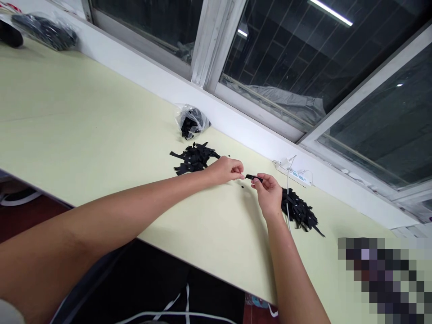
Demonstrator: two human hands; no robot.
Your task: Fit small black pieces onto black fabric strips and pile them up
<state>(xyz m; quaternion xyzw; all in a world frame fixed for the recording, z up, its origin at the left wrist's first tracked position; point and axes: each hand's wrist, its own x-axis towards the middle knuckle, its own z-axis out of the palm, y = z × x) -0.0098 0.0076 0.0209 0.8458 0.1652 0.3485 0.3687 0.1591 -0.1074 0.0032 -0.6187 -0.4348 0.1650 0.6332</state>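
My right hand (269, 192) pinches a short black strip (251, 177) by one end, just above the pale yellow table (84, 126). My left hand (227, 169) is closed in a pinch close to the strip's free end; what its fingertips hold is too small to name. A tiny black piece (242, 187) lies on the table below the two hands. A pile of black strips (194, 159) lies behind my left hand. A second pile of black strips (300, 211) lies to the right of my right hand.
A clear plastic bag of black pieces (191, 121) sits near the window sill. A white power strip (293, 174) with a cable lies along the wall. Another bag of dark items (47, 31) is at the far left. The table's front edge runs below my forearms.
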